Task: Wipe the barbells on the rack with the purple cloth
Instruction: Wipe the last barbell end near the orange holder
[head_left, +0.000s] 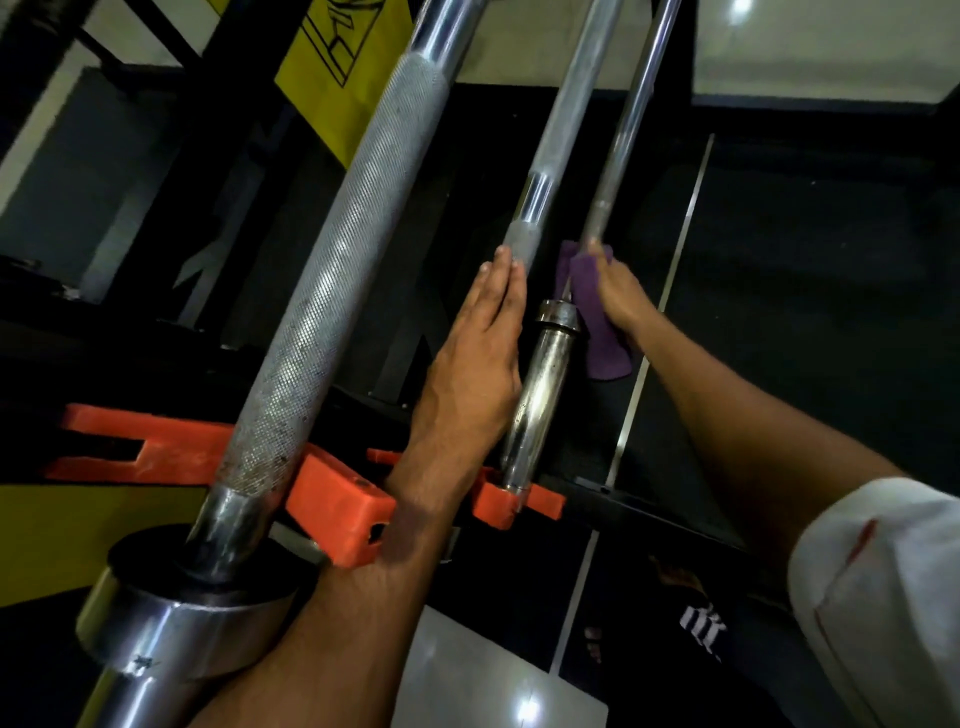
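Three steel barbells run away from me over orange rack hooks (337, 499). The nearest barbell (332, 270) has a thick knurled shaft and a collar at the lower left. The middle barbell (540, 374) shows its chrome sleeve and a knurled shaft beyond. The far barbell (623, 130) is a thin bar on the right. My left hand (478, 364) lies flat with straight fingers against the left side of the middle barbell. My right hand (618, 296) grips the purple cloth (605, 343), wrapped round the lower part of the far barbell.
The black rack frame (395, 364) and a dark floor lie below the bars. A yellow sign (343, 67) hangs at the upper left. White floor tiles (498, 675) show at the bottom. My white sleeve (883, 597) fills the lower right.
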